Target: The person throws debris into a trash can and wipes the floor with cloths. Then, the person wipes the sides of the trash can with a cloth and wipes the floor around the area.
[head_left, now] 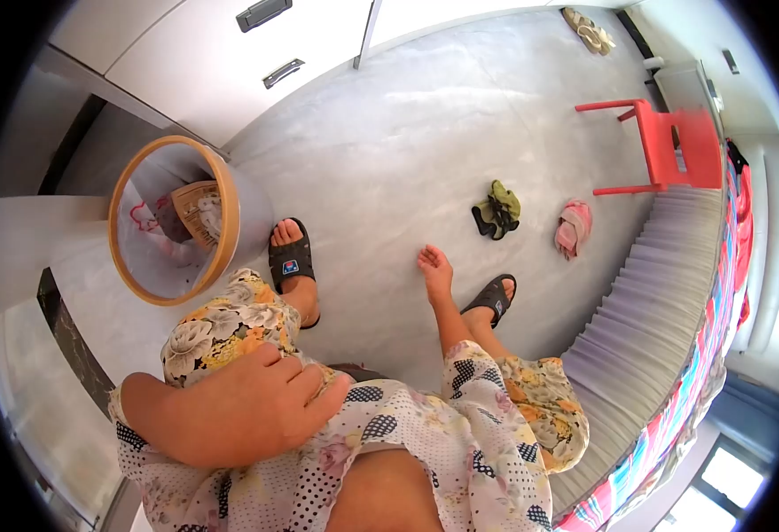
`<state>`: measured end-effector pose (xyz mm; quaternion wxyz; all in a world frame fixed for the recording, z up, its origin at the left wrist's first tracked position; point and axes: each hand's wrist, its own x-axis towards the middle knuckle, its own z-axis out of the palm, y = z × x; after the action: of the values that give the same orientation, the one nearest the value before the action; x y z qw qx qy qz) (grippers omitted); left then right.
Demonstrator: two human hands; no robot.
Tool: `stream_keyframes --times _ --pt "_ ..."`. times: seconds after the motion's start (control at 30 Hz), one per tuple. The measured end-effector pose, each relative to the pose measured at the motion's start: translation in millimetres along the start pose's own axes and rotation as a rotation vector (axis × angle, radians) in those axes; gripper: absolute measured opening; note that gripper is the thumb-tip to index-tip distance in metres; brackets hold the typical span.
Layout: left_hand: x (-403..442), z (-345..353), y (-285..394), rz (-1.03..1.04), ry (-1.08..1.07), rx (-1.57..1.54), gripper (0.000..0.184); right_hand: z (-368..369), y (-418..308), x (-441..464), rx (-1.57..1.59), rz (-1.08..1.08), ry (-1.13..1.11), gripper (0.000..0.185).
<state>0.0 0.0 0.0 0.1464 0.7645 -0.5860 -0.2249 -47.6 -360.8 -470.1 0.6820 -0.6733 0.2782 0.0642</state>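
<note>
My left hand is in front of my lap at the lower left, its fingers curled and the back of it facing me. The inside of that hand is hidden, so I cannot see whether it holds anything. Beneath it show my floral trousers. My right hand reaches down over the grey floor between my feet, fingers apart and nothing in it. Near it, my foot wears a dark slipper. Farther out on the floor lie a crumpled green and black cloth item and a pink cloth item.
A bin with an orange rim, holding some rubbish, stands to the left by the white drawers. On the right are a red chair and a bed with a pleated skirt. A pair of light sandals lies far back.
</note>
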Motion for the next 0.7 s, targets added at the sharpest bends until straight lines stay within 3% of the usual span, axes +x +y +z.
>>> stream_keyframes --times 0.07,0.17,0.27,0.37,0.57,0.7 --pt "-5 -3 -3 0.013 0.013 -0.017 0.045 -5 6 -7 -0.175 -0.051 0.093 0.045" --pt "-7 -1 -9 0.016 0.010 0.011 0.043 27 -16 -16 -0.711 -0.192 0.221 0.041" --pt "-3 3 -5 0.044 0.059 -0.019 0.042 25 -12 -44 -0.904 -0.240 0.267 0.041" --pt "-8 2 -5 0.075 0.071 -0.008 0.043 58 -8 -55 -1.054 -0.546 0.253 0.045" --pt "-12 6 -3 -0.002 0.067 -0.003 0.040 57 -3 -45 -0.864 -0.380 0.121 0.018" --pt "-18 8 -7 0.010 0.070 0.000 0.040 36 2 -27 -0.881 -0.338 0.289 0.013"
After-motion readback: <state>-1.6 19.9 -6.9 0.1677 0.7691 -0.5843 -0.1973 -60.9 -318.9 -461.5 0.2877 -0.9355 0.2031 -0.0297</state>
